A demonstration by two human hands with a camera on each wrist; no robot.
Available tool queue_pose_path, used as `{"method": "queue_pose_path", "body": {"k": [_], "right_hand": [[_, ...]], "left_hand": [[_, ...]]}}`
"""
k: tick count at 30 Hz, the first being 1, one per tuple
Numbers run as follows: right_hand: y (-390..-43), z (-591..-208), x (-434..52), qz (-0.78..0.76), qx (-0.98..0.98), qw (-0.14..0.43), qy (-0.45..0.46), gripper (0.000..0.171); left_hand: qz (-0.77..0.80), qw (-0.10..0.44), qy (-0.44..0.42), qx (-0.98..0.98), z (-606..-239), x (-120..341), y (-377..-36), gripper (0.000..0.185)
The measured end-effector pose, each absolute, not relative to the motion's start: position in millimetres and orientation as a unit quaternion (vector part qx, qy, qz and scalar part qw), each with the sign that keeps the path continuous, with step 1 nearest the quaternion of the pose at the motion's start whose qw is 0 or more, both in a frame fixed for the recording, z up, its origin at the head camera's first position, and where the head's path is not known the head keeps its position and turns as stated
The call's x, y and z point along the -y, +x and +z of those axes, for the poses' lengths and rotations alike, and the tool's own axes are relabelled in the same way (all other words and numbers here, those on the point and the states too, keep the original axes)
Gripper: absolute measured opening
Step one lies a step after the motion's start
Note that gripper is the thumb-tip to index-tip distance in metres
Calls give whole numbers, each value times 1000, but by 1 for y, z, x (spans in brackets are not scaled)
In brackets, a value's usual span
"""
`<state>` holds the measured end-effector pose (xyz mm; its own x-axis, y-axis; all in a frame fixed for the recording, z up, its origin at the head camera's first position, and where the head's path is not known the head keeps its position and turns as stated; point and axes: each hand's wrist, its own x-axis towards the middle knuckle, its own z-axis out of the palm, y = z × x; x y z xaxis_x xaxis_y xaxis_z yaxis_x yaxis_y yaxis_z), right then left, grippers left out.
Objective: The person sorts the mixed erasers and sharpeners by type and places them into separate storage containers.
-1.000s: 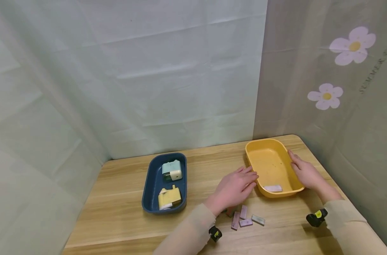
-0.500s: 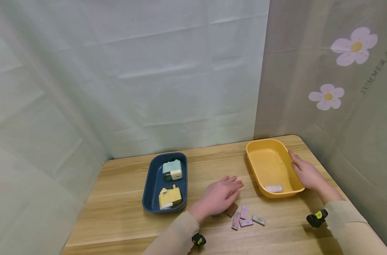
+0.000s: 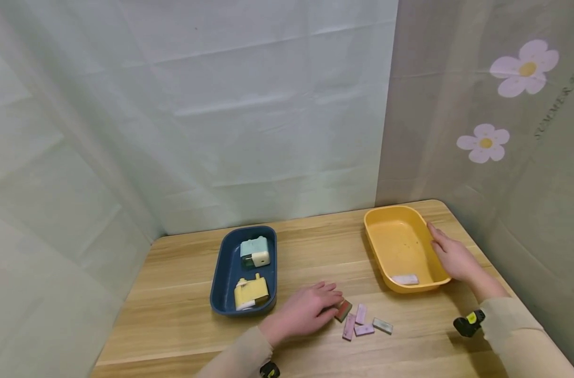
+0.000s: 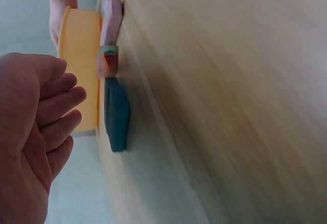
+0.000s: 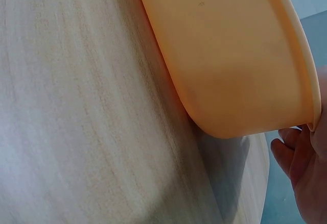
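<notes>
My left hand (image 3: 308, 310) hovers low over the tabletop, palm down, beside a red-brown block (image 3: 343, 311). In the left wrist view its fingers (image 4: 64, 99) are loosely bent with nothing in them, near a dark teal block (image 4: 117, 114) that the hand hides in the head view. Purple blocks (image 3: 348, 327) and a grey block (image 3: 383, 325) lie just to the right. My right hand (image 3: 454, 257) holds the right rim of a yellow tray (image 3: 373, 239), thumb over the edge. Inside that tray, at the near end, lies one whitish-purple block (image 3: 405, 279).
A dark blue tray (image 3: 220, 273) stands left of my left hand, with a light-blue and white boxy item (image 3: 255, 252) and a yellow boxy item (image 3: 251, 292) inside. Pale curtains (image 3: 268, 131) rise behind the wooden table (image 3: 173, 294).
My left hand has left the yellow tray's left side and moved left and toward me, uncovering the red-brown block. The right hand and both trays stay put.
</notes>
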<state>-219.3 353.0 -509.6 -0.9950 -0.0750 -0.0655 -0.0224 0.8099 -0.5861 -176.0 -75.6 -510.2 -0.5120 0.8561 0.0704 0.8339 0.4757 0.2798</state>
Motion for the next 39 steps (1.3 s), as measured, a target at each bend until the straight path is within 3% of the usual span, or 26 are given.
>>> {"method": "queue_pose_path", "body": {"k": [8,18,39], "right_hand": [[-219,-509,-352,-309,-950,39,-27,61],[-218,-510,-352,-313,-948,44,-28,61],[-221,-510,-355,-307,-950,42,-33,61]], "left_hand": [[111,101,425,-893,-516,96,-173,51],[95,122,368,-917,-523,105,-172,70],[115,126,340,-925,-526,102,-174,64]]}}
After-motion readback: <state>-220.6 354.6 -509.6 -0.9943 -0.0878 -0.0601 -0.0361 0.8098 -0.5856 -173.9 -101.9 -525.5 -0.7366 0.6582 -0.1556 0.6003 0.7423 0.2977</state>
